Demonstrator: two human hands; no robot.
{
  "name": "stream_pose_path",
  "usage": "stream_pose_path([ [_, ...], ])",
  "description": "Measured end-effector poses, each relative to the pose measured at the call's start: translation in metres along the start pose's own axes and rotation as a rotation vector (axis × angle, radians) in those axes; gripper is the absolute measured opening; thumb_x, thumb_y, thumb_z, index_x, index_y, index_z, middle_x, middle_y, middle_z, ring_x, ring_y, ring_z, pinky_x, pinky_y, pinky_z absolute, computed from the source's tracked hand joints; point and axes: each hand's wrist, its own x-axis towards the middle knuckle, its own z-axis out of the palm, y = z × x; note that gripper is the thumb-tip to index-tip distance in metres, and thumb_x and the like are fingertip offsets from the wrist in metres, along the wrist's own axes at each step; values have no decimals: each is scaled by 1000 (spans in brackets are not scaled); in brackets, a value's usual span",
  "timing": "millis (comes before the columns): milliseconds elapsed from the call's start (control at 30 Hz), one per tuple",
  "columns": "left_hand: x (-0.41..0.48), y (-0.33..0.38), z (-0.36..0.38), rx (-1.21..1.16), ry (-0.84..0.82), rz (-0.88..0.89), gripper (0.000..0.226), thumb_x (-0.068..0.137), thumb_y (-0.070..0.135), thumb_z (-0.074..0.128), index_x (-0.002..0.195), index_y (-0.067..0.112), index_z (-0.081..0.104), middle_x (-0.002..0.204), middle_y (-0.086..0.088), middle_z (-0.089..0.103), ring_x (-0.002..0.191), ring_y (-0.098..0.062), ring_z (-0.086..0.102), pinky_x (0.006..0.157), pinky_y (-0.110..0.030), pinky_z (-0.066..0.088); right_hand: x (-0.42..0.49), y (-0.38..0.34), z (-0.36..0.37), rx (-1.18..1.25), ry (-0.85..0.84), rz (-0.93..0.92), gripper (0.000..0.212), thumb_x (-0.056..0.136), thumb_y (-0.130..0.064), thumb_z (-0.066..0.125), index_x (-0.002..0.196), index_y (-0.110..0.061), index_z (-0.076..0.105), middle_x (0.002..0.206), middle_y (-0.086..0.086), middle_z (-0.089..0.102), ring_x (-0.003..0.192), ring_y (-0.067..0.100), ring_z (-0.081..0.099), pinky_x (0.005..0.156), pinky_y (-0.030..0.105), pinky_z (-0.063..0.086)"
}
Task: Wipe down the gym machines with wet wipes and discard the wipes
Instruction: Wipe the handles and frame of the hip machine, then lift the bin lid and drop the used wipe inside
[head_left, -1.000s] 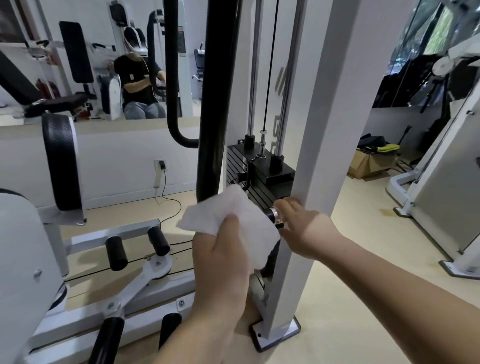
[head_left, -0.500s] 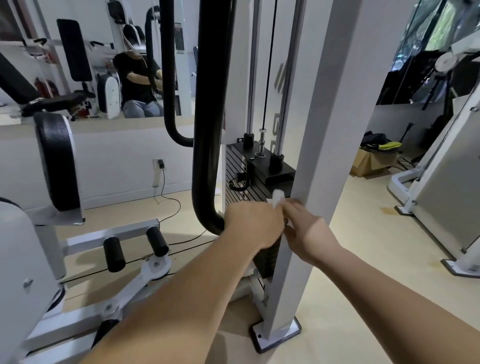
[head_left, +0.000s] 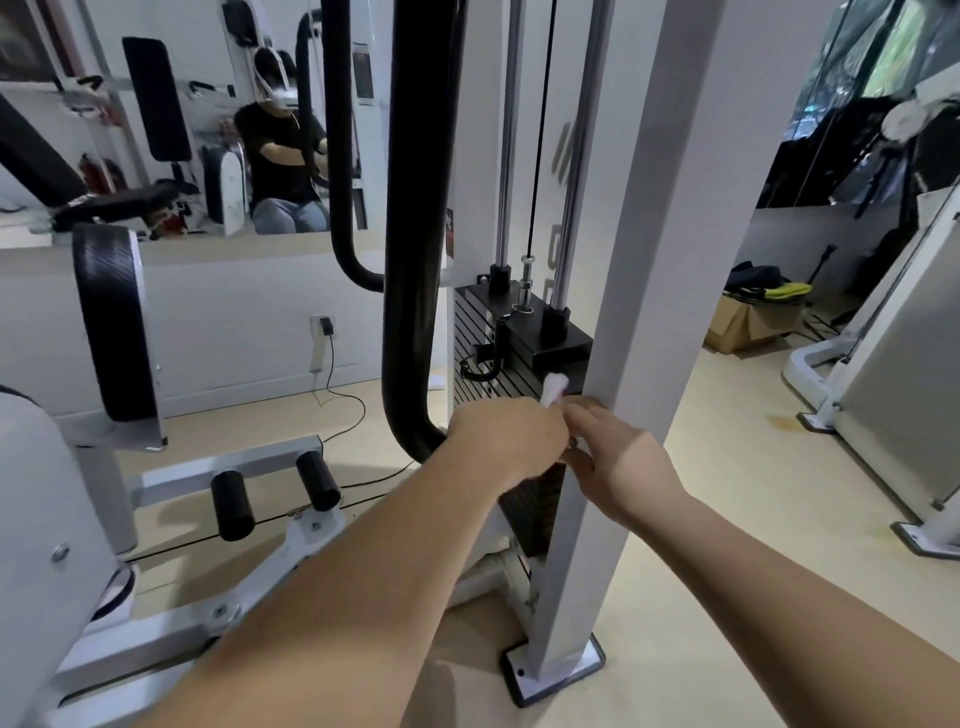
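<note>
Left hand (head_left: 506, 436) clamped on wipe (head_left: 553, 388) — tuft pokes above knuckles, near post (head_left: 649, 260); right hand (head_left: 623, 462) grip unclear.

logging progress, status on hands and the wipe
Left hand grips wipe at weight stack. Right hand pinches pin beside white post. Nothing in the way.

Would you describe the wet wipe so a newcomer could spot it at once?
Start at the tall white central post beside the black weight stack. Where the left hand meets the right hand, the wipe pokes up from the left one: a small crumpled white tuft against black plates.
</note>
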Motion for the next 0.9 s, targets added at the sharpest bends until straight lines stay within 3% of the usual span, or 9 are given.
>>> stream_pose_path([
  [67, 9, 2, -4, -12, -54, 9, 27, 104, 24, 34, 128, 15, 41, 84, -6, 65, 80, -28, 66, 77, -48, 57, 0, -1, -1, -2, -12, -17, 40, 91, -23, 70, 128, -36, 58, 133, -20, 60, 99, 20, 70, 73, 40, 58],
  [200, -47, -3, 40, 260, 312, 12, 45, 93, 30, 42, 135, 13, 44, 115, -7, 56, 103, -30, 53, 93, -45, 42, 2, 4, 3, -48, 33, 14, 36, 96, -15, 61, 128, -32, 66, 132, -15, 64, 97, 21, 69, 70, 30, 52],
  [267, -59, -12, 54, 297, 372, 24, 58, 89, 31, 45, 142, 9, 39, 120, -9, 51, 106, -31, 47, 100, -44, 36, 1, 5, 6, -71, 70, -24, 39, 93, -10, 64, 126, -30, 69, 129, -13, 67, 90, 19, 69, 63, 25, 49],
  [400, -20, 3, 34, 227, 306, 2, 40, 95, 33, 39, 129, 16, 50, 110, -4, 61, 94, -26, 59, 74, -40, 38, 2, 4, 6, -109, 132, -67, 40, 81, -2, 78, 116, -21, 73, 108, -6, 75, 67, 17, 69, 49, 11, 36],
  [533, -14, 7, 18, 137, 212, 61, 40, 97, 36, 35, 128, 18, 53, 112, -4, 65, 95, -26, 65, 72, -38, 40, 10, -19, -19, -111, -239, 171, 44, 107, -23, 50, 150, -25, 46, 143, -12, 55, 106, 13, 64, 76, 10, 35],
  [633, -48, -2, 27, 97, 144, 122, 68, 89, 37, 33, 151, 10, 41, 147, -9, 50, 133, -30, 49, 109, -44, 33, 25, -24, -38, -233, -533, 181, 66, 102, -26, 55, 161, -21, 25, 163, -6, 31, 142, 18, 47, 102, 22, 45],
  [733, -98, 4, 17, -176, -92, 143, 68, 90, 24, 26, 156, 13, 33, 167, -4, 24, 155, -26, 17, 125, -43, 14, 39, -38, -72, -190, -794, 210, 89, 97, -10, 58, 166, -25, 4, 173, -11, -6, 157, 10, 16, 117, 27, 35],
  [833, -148, 9, -36, -583, -417, -130, 46, 100, 30, 33, 144, 38, 40, 155, 9, 41, 141, -20, 40, 115, -36, 34, 31, -68, -102, -79, -781, 354, 80, 91, -5, 52, 162, -33, 27, 169, -6, 26, 140, 22, 49, 101, 31, 48],
  [900, -165, 16, -94, -795, -536, -381, 34, 99, 51, 34, 117, 36, 59, 120, 3, 66, 104, -23, 62, 91, -36, 51, 15, -96, -121, 138, -717, 536, 44, 92, -17, 52, 132, -28, 64, 132, 8, 66, 109, 33, 66, 88, 40, 57],
])
